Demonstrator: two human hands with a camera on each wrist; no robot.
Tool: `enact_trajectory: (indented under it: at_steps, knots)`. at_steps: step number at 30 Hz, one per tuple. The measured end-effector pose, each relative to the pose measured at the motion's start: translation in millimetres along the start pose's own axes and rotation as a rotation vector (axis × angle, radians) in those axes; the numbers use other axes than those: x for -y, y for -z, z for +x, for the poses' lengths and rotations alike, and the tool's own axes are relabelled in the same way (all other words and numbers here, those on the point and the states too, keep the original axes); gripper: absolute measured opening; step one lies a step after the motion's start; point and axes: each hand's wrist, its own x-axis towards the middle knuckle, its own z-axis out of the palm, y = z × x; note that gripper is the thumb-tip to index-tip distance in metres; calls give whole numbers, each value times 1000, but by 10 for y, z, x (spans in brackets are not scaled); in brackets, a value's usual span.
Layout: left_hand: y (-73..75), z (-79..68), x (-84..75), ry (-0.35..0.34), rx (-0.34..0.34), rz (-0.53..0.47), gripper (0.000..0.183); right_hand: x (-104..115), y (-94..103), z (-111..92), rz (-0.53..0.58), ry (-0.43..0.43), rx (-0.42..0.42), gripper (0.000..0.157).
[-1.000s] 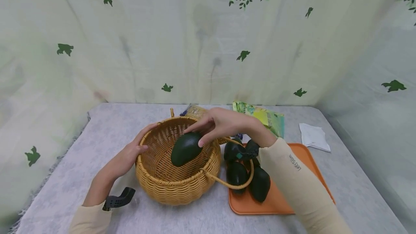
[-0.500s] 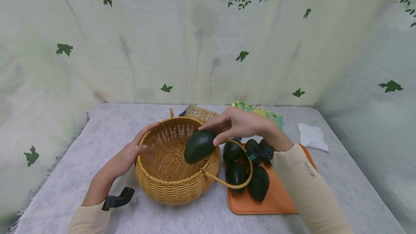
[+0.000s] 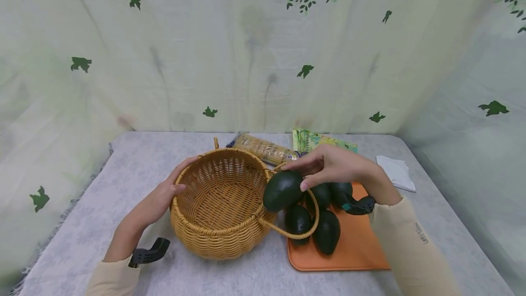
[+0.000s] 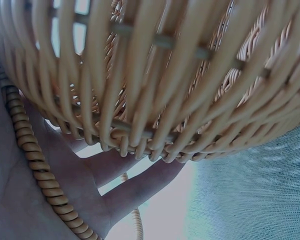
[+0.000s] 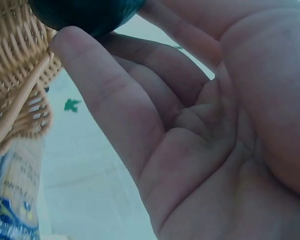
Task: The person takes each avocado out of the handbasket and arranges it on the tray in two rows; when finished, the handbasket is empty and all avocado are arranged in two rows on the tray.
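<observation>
My left hand (image 3: pixel 164 193) holds the left rim of a round wicker basket (image 3: pixel 223 236), thumb over the edge. In the left wrist view its fingers lie against the basket's woven side (image 4: pixel 155 90), and a wrapped handle (image 4: pixel 40 170) crosses the palm. My right hand (image 3: pixel 328 168) pinches a dark green avocado (image 3: pixel 282 191) between thumb and fingers, at the basket's right rim and above the lowered right handle. The right wrist view shows only the lower part of this avocado (image 5: pixel 87 15) at the fingertips. The woven floor of the basket shows.
Several more avocados (image 3: pixel 327 232) lie on an orange tray (image 3: pixel 357 255) right of the basket. Behind stand a bag of pasta-like food (image 3: pixel 265 147) and a green-yellow packet (image 3: pixel 306 140). A white packet (image 3: pixel 396 172) lies at the right. A leaf-printed curtain closes the back.
My right hand has carried the avocado rightward, from over the basket's inside to its right rim. My left hand and the basket have stayed in place.
</observation>
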Motion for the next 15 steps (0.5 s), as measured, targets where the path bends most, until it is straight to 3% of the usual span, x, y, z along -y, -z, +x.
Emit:
enact_trajectory:
  at_steps: [15]
  knots:
    - [-1,-5,-5,-5,8,-8,73,-389,-52,-561,98,-7,-59,53]
